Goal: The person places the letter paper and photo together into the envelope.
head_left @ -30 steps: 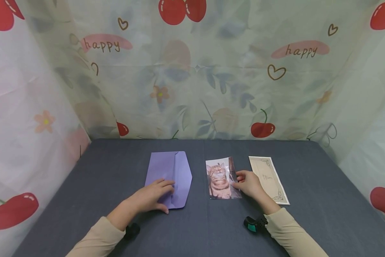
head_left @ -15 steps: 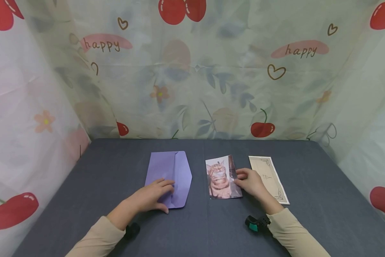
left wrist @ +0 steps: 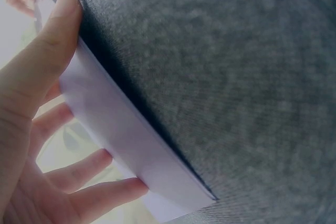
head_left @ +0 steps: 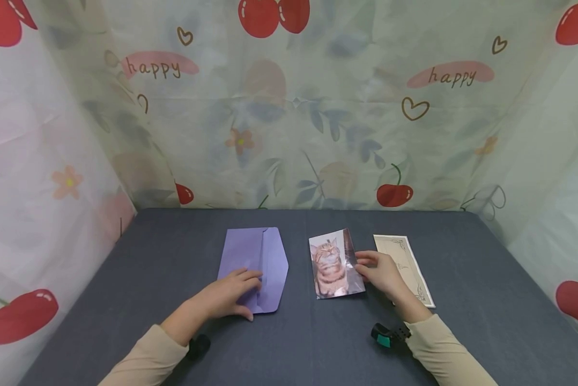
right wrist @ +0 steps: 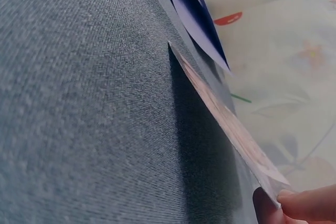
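A purple envelope point(head_left: 241, 246) lies flat on the table with its flap spread out to the right. My left hand point(head_left: 228, 294) rests on its near part, fingers spread and relaxed. The left wrist view has those fingertips touching the envelope point(left wrist: 126, 121), the thumb by its near edge. To the right, my right hand point(head_left: 384, 274) pinches the right edge of a cat photo point(head_left: 330, 271). Seen from the right wrist, the photo point(right wrist: 226, 124) slants up off the cloth, its far corner low and a shadow beneath it.
A cream card point(head_left: 396, 247) with an ornate border lies on the right, partly behind my right hand. Dark cloth covers the table point(head_left: 173, 241). A patterned curtain point(head_left: 289, 150) stands along the back and sides.
The right edge of the photo has risen, tilting it further, as my right hand moved slightly right and away from me. My left hand and the envelope stay put.
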### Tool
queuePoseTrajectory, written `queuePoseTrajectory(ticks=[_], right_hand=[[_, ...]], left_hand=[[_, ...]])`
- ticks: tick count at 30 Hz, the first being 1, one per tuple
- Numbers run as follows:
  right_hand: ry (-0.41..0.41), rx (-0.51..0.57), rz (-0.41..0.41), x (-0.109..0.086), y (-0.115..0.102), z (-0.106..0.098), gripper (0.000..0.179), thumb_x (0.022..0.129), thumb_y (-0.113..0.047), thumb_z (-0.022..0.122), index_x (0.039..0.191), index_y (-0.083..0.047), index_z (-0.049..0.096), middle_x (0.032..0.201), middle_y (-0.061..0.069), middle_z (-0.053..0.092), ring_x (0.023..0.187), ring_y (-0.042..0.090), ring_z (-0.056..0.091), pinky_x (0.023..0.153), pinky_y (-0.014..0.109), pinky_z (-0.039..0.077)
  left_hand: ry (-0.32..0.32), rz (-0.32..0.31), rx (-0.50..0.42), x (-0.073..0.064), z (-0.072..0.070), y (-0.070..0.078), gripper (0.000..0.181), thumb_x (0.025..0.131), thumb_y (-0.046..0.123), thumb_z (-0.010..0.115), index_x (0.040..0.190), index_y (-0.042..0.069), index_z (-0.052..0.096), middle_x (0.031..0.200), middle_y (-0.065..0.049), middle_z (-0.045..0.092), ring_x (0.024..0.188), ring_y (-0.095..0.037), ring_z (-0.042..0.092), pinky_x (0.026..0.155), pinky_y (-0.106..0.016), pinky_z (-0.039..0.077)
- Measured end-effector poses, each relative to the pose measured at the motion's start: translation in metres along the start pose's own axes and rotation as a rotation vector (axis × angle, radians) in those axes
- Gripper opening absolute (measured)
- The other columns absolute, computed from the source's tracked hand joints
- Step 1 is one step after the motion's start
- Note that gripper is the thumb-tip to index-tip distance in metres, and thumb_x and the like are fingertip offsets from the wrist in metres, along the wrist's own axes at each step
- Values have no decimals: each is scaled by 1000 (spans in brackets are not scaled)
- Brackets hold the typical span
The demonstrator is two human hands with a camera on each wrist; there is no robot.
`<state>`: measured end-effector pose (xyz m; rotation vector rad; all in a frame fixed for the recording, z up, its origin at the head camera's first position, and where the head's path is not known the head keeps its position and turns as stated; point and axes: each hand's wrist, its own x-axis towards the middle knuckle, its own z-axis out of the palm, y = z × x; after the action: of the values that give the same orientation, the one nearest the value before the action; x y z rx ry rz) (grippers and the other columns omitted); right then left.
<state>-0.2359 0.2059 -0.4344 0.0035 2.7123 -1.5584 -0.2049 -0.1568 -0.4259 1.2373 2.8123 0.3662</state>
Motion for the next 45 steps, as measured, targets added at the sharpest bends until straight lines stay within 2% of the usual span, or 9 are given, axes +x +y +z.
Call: queuePoseTrajectory(ticks=[9, 20, 38, 45], right_hand=[[6, 11, 13, -2, -5, -2, 36, 86, 0, 60, 120, 8, 55, 108, 28, 63, 84, 15, 64, 67, 27, 57], [12, 15, 0, -3, -8, -2, 37, 86, -1, 60, 121, 8, 54, 110, 28, 63, 88, 19, 65, 69, 30, 57], [15, 10, 1, -2, -16, -1, 37, 86, -1, 60, 121, 6, 55, 108, 26, 64, 82, 13, 64, 68, 27, 57], [15, 9, -16, 0, -21, -1, 36, 86, -1, 61, 121, 6, 56, 107, 27, 64, 84, 16, 64, 66, 27, 57]], left_hand=[[18, 17, 5, 0, 1, 0, 48, 70, 34, 78, 107, 10, 56, 134, -15, 52, 123, -44, 46, 102, -52, 39], [5, 0, 9, 0, 0, 2, 49, 71, 34, 77, 108, 10, 57, 135, -14, 51, 123, -44, 46, 101, -52, 39], [12, 9, 18, 0, 2, 0, 49, 70, 35, 77, 107, 11, 56, 135, -14, 52, 123, -43, 47, 102, -52, 39], [10, 13, 9, 0, 0, 1, 48, 71, 33, 78, 107, 10, 57, 134, -15, 52, 122, -44, 47, 101, -52, 39]])
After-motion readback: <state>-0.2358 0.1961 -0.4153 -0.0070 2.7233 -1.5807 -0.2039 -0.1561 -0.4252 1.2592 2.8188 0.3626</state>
